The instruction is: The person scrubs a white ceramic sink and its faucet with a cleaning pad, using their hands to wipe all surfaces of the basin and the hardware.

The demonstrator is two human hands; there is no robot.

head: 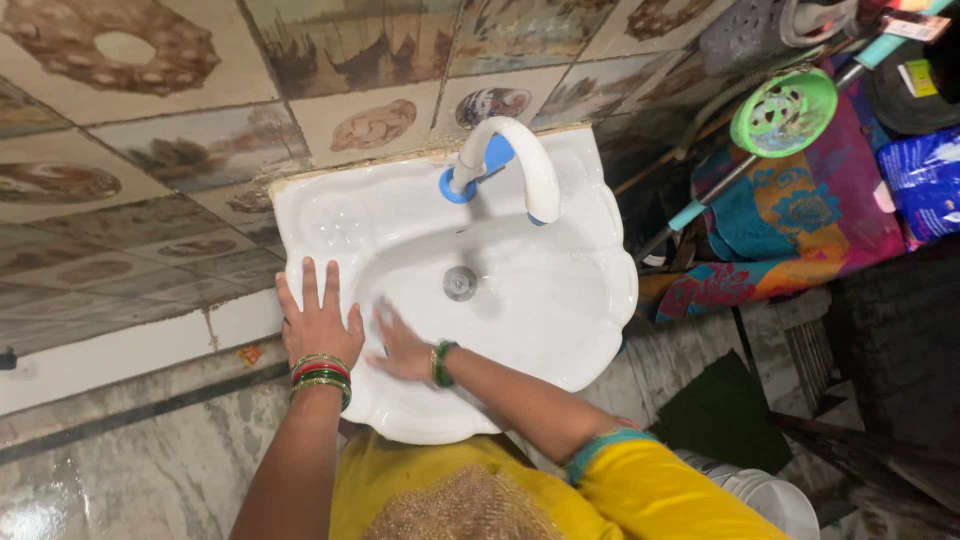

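Left hand (318, 322) lies flat, fingers spread, on the near-left rim of the white wall-mounted washbasin (590, 300) (drain at its centre, white curved tap (520, 165) above). Right hand (400, 348), blurred, seems open against the bowl's inner slope, holding nothing.

One white basin (590, 290) is hanging on the wall, carrying one tap (520, 165) and one drain (460, 283). Two hands are resting on it, left hand (320, 322) and right hand (402, 350). One green strainer (783, 112) is lying beside it on one patterned cloth (800, 220).
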